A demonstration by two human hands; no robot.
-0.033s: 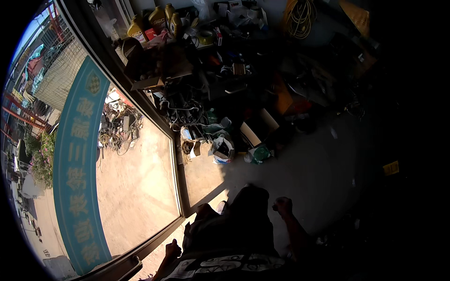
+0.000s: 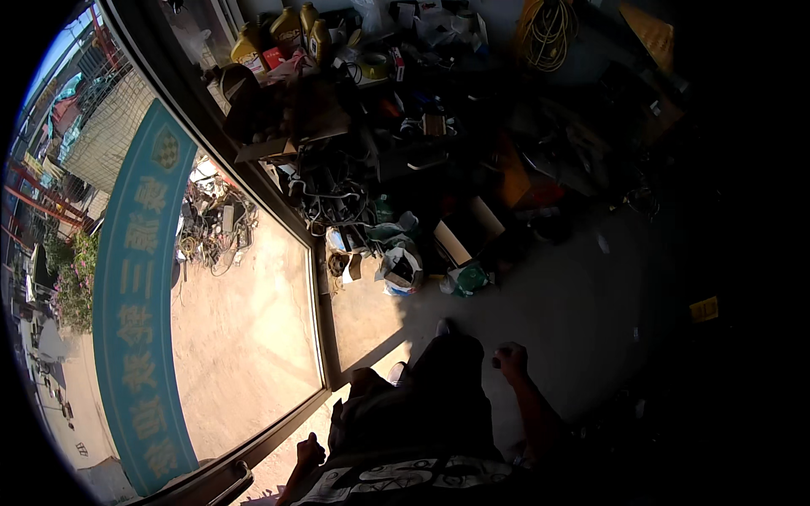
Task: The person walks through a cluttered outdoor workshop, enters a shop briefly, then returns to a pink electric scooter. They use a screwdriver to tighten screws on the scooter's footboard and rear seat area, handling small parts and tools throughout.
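Observation:
My left hand [image 2: 310, 453] hangs by my left thigh, beside the glass door. Its fingers are curled into a fist with the thumb up, and no object shows in it. Over the shaded floor to the right of my legs is my right hand [image 2: 510, 363], its fingers closed. A dark patch shows at its fingers, but in the shadow I cannot make out what it is. Neither hand touches anything around it. Nearest to the left hand is the door handle [image 2: 239, 483]. My dark trousers [image 2: 443, 388] and one shoe [image 2: 444, 327] show between the hands.
Ahead, a cardboard box [image 2: 453, 243], a white bag [image 2: 399, 271] and a green bag [image 2: 467, 280] stand on the floor. Behind are heaped metal parts, yellow bottles [image 2: 287, 27] and a coiled yellow cable [image 2: 547, 38]. The glass door's frame [image 2: 315, 312] runs along the left; outside lies scrap.
The shoe tip now shows farther ahead of my knee. My right hand has shifted slightly forward, and the left one has barely moved.

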